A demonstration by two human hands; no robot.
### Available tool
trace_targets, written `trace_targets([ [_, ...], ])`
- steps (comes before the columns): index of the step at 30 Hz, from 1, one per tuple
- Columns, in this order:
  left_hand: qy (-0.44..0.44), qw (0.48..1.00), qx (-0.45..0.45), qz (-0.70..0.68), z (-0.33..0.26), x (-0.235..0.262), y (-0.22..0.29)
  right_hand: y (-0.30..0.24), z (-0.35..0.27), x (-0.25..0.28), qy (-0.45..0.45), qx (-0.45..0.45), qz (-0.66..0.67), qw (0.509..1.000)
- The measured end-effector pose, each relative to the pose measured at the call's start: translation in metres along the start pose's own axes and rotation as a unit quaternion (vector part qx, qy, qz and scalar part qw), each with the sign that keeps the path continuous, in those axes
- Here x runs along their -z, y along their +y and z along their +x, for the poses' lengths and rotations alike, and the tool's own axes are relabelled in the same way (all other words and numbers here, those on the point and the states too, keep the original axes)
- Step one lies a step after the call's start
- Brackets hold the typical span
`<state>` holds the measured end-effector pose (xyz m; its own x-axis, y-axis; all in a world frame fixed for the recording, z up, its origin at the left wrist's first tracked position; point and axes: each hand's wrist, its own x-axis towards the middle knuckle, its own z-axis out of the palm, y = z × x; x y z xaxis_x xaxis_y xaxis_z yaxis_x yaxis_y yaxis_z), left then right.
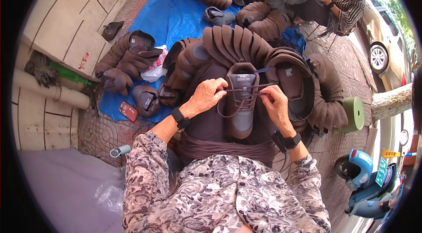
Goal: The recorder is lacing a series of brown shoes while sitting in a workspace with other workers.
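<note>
Paving of reddish patterned brick (103,134) is seen underfoot, outdoors beside a pale tiled wall (70,22), with a blue tarpaulin (176,15) spread over it. Nearest, a brown cloth (228,149) is draped across the lap, and on it a brown lace-up shoe (241,110) is laid, toe toward the person. It is dull brown with a grey insole and dark laces partly threaded. The left hand (204,96) is closed on the shoe's collar and a lace; the right hand (274,103) is pinched shut on the lace end (263,87). Stacked brown shoe uppers (233,44) are fanned just beyond. Farther off, another person in a striped top (347,6) is seated among more uppers, near a parked car (382,52).
</note>
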<state>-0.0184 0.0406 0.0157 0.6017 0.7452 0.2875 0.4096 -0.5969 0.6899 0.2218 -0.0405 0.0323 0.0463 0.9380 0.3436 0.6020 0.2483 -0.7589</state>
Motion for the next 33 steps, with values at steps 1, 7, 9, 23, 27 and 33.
trace_targets([
  [1, 0.005, 0.999, 0.013, -0.042, 0.0, -0.001, 0.002, 0.001, 0.003, -0.001, 0.017, -0.005, -0.009, 1.0],
  [7, 0.007, 0.993, 0.042, -0.113, -0.002, 0.0, 0.005, 0.018, 0.002, -0.011, 0.043, -0.086, 0.068, 0.993],
  [9, -0.002, 0.991, 0.061, -0.118, -0.002, 0.003, 0.007, 0.018, 0.001, -0.011, 0.041, -0.092, 0.06, 0.993],
  [23, 0.004, 0.927, 0.193, -0.321, -0.008, -0.004, -0.009, 0.015, 0.003, -0.019, 0.07, -0.077, 0.143, 0.984],
  [27, 0.004, 0.925, 0.194, -0.328, -0.01, 0.0, -0.008, 0.005, 0.007, 0.002, -0.17, -0.097, 0.213, 0.957],
  [33, 0.023, 0.852, 0.262, -0.454, -0.014, 0.009, 0.003, 0.025, 0.014, -0.022, -0.056, -0.153, 0.05, 0.985],
])
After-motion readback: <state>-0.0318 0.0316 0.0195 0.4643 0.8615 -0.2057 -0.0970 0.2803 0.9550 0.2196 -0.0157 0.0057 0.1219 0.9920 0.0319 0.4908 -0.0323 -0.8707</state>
